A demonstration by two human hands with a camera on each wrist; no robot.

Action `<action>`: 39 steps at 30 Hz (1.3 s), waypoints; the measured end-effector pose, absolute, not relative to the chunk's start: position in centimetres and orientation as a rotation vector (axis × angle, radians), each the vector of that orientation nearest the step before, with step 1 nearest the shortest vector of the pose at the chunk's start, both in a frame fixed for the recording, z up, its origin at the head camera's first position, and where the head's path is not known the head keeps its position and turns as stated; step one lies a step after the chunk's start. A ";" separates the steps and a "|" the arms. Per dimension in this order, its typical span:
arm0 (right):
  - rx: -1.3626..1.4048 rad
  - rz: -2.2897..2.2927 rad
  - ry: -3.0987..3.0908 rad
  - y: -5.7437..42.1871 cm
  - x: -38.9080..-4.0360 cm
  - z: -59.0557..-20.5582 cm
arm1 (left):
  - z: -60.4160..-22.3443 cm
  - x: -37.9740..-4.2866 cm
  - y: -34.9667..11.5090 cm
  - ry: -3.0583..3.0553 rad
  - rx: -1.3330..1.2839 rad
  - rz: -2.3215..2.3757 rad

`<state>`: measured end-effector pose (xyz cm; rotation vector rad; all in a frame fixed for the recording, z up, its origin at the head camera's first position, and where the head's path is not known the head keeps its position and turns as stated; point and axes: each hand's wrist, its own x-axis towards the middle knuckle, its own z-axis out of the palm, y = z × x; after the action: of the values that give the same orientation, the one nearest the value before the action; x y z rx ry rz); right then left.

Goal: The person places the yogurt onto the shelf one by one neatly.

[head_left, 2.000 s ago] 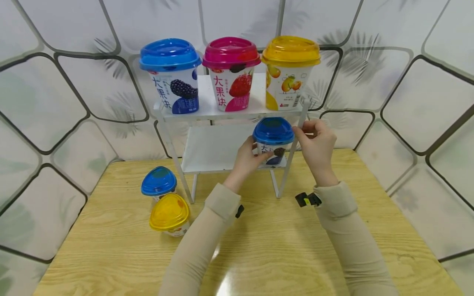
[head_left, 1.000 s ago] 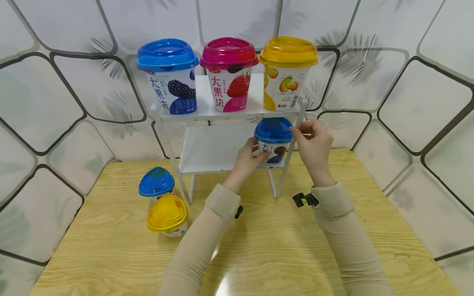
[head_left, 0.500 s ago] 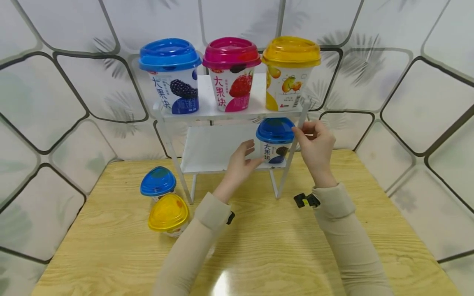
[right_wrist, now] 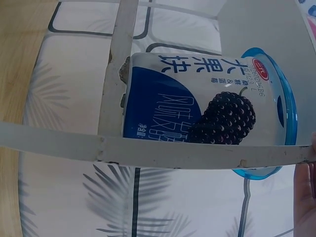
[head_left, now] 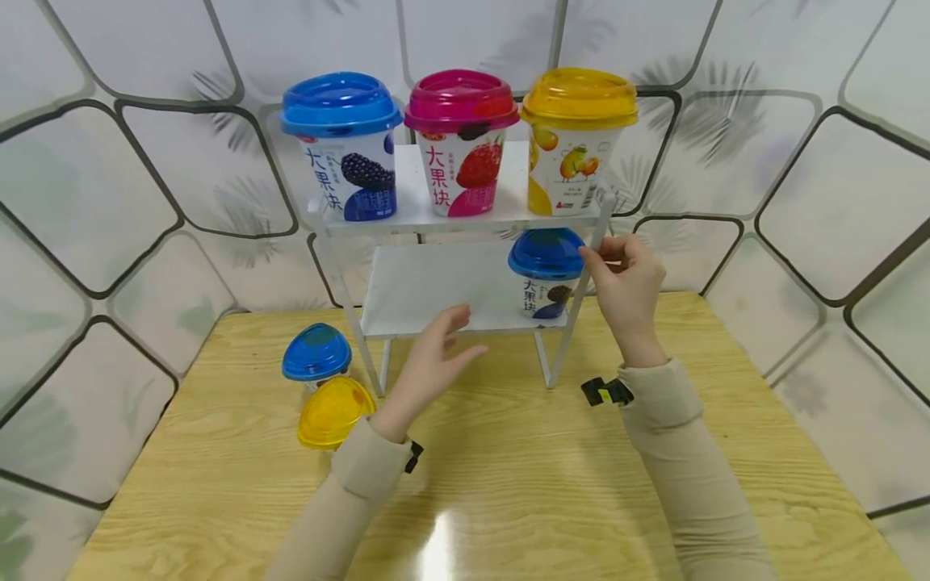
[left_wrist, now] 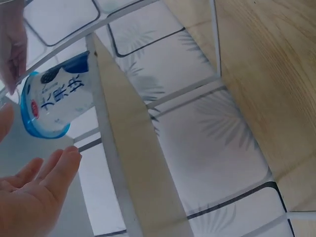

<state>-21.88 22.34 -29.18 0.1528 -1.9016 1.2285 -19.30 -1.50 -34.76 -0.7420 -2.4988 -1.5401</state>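
My left hand (head_left: 429, 363) is spread with thumb and fingers apart, in front of the white two-tier shelf rack's lower board (head_left: 407, 290), holding nothing. In the left wrist view, its fingers (left_wrist: 61, 170) point toward a blue-lidded yogurt cup (left_wrist: 64, 94) with a blackberry print. That yogurt cup (head_left: 545, 274) stands upright at the right end of the lower board, apart from the left hand. My right hand (head_left: 628, 290) pinches the rack's right front post (head_left: 570, 315) beside the cup's lid, other fingers curled. The right wrist view shows the cup (right_wrist: 207, 98) behind the post, with only a sliver of the hand.
On the upper board stand a blue-lidded cup (head_left: 349, 153), a pink-lidded cup (head_left: 463, 145) and a yellow-lidded cup (head_left: 577, 145). Left of the rack, another blue-lidded cup (head_left: 316, 353) and a yellow-lidded cup (head_left: 334, 411) stand on the wooden table (head_left: 508, 484). A patterned wall surrounds the table.
My left hand has let go of the blue-lidded yogurt cup and drawn back to the left and toward me. The cup stays on the lower board; the right hand keeps its place at the post.
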 end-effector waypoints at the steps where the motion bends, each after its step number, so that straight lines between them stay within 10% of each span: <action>1: 0.155 1.227 -1.901 22.4 -21.9 -29.2 | -34.8 -19.0 -1.9 -2.500 -0.739 -1.545; 39: 0.199 1.208 -1.898 22.3 -21.9 -29.2 | -39.0 -12.8 -18.9 -2.643 -0.285 -1.308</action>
<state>-21.94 22.29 -29.21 0.1989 -1.8977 1.2078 -12.85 -18.89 -39.04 -0.2848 -2.6426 -1.3077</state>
